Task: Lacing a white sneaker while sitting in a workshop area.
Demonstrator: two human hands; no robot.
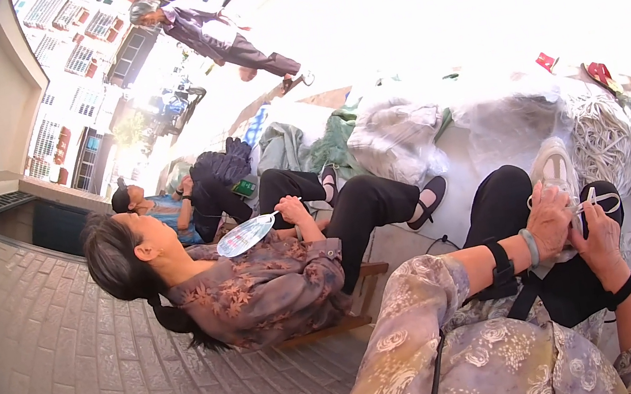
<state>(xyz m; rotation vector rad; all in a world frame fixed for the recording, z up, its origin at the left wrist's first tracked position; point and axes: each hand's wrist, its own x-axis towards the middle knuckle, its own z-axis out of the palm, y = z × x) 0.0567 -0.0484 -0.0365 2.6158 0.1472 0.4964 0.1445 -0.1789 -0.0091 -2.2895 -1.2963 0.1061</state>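
My left hand [550, 224], with a pale bangle and a black band on its arm, is closed over white material in front of my black-trousered knees. Close beside it, my right hand [600, 239] has its fingers pinched on a thin white strip [605, 199], which stands up in a small loop. The fingers of both hands almost meet, and what lies between them is partly hidden. Just beyond my hands is a pale, rounded thing [552, 164], perhaps a shoe. A heap of loose white strips [605, 123] lies to its right.
At my left sits a person [256, 290] holding a round hand fan [245, 235], with another seated person [176, 212] farther off. Clear plastic bags [397, 133] and green sheeting [333, 140] lie ahead. Someone walks [213, 34] at the back. Brick paving [81, 345] spreads left.
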